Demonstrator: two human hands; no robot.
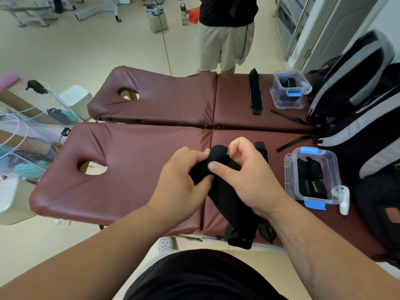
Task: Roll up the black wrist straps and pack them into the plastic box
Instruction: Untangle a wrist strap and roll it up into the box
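Massage table: maroon, padded, directly beneath the plastic box. Oval face hole far left of the box.

Backpack: black with grey trim, just right of the box and rising beyond it. One black webbing tail flat on the padding just beyond the box.

Left hand: left of the box, well apart from it, above the table's centre seam. Fingers curled close together round the rolled end of the wrist strap, fingertips pressed to the top of the roll, thumb against its near side.

Right hand: between the left hand and the box, clear of the box. Thumb pressed flat on the roll's near face, other fingers bent over the far side, pinching the same rolled end.

Wrist strap: black, partly rolled, held in both hands left of the box. Loose tail running from the hands to the near table edge and hanging over it.

Plastic box: clear, open-topped, with a blue latch at each end, seated on what looks like its clear lid. Inside: rolled black straps, one with yellow lettering.

Second strap: flat on the padding, just left of the box, partly hidden behind the right hand.

Ribbed black-and-white bundle: at the near table edge, left of the box.

White item: at the box's near right corner; kind not discernible.
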